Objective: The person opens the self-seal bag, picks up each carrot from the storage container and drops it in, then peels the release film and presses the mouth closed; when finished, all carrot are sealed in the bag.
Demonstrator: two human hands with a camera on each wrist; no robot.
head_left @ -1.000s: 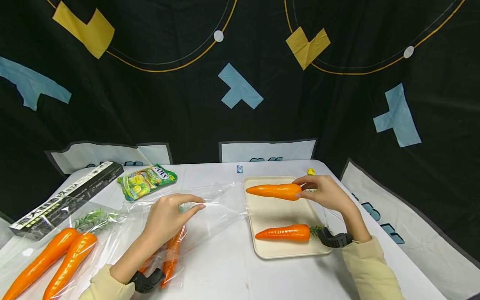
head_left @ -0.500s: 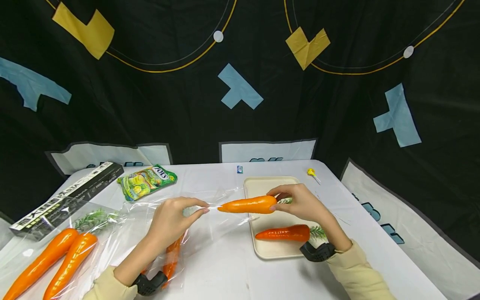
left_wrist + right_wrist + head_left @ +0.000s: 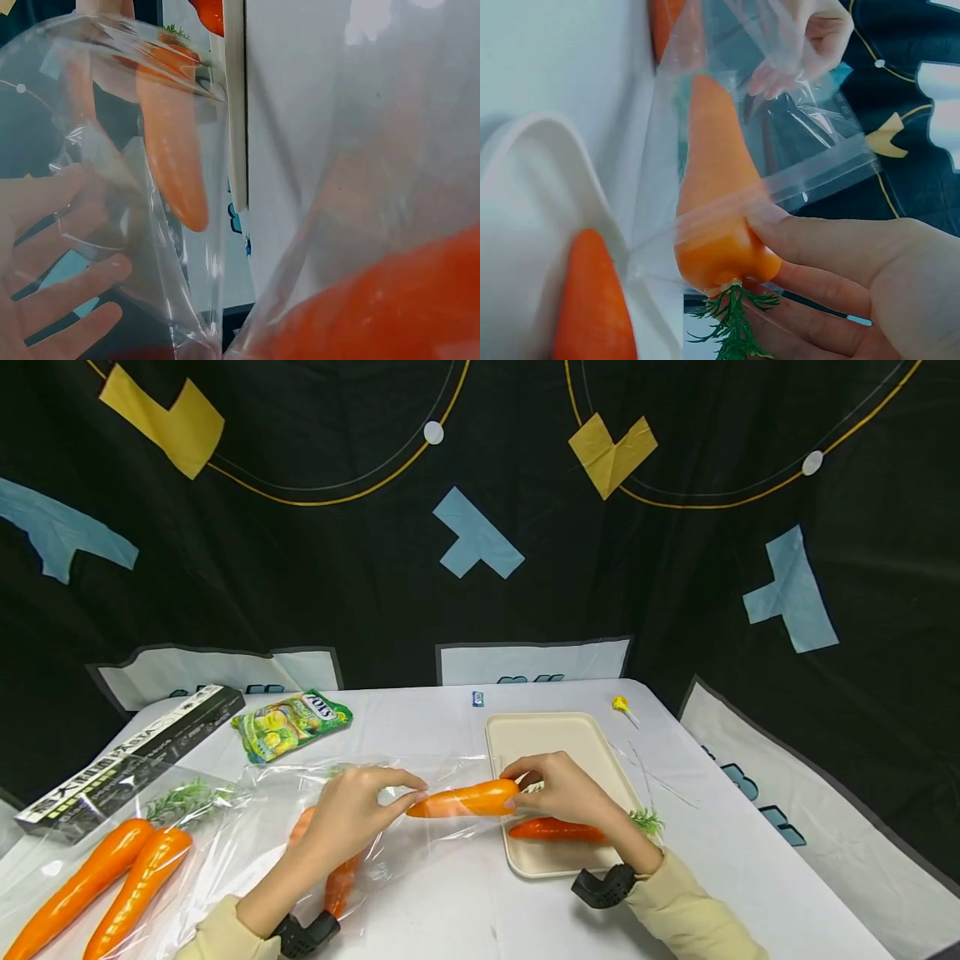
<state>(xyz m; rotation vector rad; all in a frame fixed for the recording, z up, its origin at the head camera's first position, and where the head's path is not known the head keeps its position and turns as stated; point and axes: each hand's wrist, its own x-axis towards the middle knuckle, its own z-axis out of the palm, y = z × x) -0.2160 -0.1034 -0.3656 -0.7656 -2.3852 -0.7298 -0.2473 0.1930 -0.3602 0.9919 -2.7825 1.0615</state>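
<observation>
My right hand (image 3: 558,789) grips an orange carrot (image 3: 465,799) by its thick end, thumb on one side; its green leafy top (image 3: 735,319) hangs by my fingers in the right wrist view. The carrot's tapered end points left, inside the mouth of a clear plastic bag (image 3: 795,180), whose rim crosses the carrot near my thumb. My left hand (image 3: 360,806) pinches the bag's film beside the tip. Beneath my left forearm, a redder carrot (image 3: 341,881) shows through plastic. Another red-orange carrot (image 3: 555,830) lies on the cream tray (image 3: 543,731), partly behind my right hand.
At the left, two carrots (image 3: 138,893) lie in clear plastic. Behind them are a long black box (image 3: 131,760) and a green snack packet (image 3: 292,724). A small blue packet (image 3: 477,698) and a yellow-topped item (image 3: 621,704) lie at the back.
My right hand has brought the carrot left and nearer from over the tray, its tip now inside the bag. My left hand has shifted slightly right and down, still holding the film.
</observation>
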